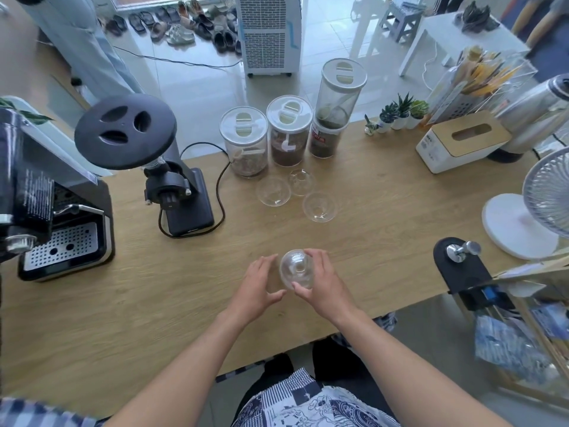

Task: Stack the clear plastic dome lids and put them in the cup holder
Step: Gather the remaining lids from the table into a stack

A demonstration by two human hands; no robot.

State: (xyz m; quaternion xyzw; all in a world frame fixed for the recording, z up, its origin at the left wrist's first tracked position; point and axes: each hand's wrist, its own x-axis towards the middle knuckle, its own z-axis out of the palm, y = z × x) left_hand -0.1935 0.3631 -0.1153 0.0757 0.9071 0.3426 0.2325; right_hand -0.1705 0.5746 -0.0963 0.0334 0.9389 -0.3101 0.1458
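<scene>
A clear plastic dome lid (pixel 295 268) is held dome-up over the wooden table (pixel 123 303) near its front edge. My right hand (pixel 320 283) grips it from the right, thumb under its near rim. My left hand (pixel 258 286) cups its left side with curved fingers and thumb. Whether it is one lid or a nested stack I cannot tell. Three more clear dome lids lie further back: one on the left (pixel 273 191), a smaller-looking one behind (pixel 301 181), one on the right (pixel 320 207). No cup holder is identifiable.
Three lidded jars (pixel 284 131) stand behind the lids. A black grinder (pixel 172 186) and espresso machine (pixel 58 223) fill the left. A tissue box (pixel 458 146), white fan (pixel 532 211), black tamper stand (pixel 458 257) and wooden rack (pixel 523 328) are on the right.
</scene>
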